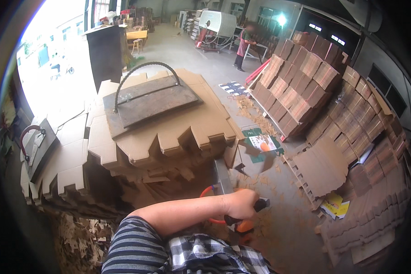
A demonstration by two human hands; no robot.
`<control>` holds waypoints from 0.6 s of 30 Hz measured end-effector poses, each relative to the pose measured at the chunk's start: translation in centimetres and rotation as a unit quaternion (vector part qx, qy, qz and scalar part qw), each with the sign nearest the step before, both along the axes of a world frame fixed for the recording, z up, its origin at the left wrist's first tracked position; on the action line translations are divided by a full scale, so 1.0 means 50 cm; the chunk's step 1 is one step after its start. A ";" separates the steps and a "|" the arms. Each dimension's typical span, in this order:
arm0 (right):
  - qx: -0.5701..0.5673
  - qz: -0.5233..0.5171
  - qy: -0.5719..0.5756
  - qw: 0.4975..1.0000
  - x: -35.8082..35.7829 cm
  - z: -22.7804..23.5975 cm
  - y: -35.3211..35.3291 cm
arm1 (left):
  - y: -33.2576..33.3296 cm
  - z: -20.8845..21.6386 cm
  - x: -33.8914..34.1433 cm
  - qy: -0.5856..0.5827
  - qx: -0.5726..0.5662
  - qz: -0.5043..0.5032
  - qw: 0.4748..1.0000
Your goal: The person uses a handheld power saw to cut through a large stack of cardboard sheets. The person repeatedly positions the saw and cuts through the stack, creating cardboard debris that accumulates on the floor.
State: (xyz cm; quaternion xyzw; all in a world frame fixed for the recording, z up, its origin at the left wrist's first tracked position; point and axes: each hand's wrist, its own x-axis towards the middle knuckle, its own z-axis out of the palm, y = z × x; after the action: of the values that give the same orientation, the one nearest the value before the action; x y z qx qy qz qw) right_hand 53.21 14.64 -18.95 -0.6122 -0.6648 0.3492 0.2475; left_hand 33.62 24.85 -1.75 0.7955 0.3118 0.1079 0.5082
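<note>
My left hand [243,204] reaches across from the left, its arm bare below a striped sleeve, and is closed around a black grip. The grip appears to belong to a handheld power tool [222,176] with a long flat grey bar, an orange-red loop and an orange part below. The bar points away beside the right edge of a tall stack of notched cardboard sheets [164,137]. On top of that stack lies a dark metal plate [153,102] with an arched rope-like handle. My right hand does not show.
A second cardboard stack [73,160] at left carries a plate with a red handle [41,141]. Cardboard scraps [82,242] lie below it. Bundled cardboard [297,82] stands on pallets at right. A person [243,45] stands at the back near a white machine [218,23].
</note>
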 end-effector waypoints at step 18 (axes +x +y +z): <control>-0.074 0.087 0.048 0.992 0.014 -0.043 0.065 | 0.026 0.014 0.009 -0.007 0.080 0.023 0.997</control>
State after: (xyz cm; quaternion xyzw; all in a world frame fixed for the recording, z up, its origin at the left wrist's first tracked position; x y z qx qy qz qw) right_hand 53.88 17.87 -21.08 -0.5511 -0.6752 0.4466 0.2023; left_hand 34.09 26.13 -1.06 0.8255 0.3170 0.1494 0.4424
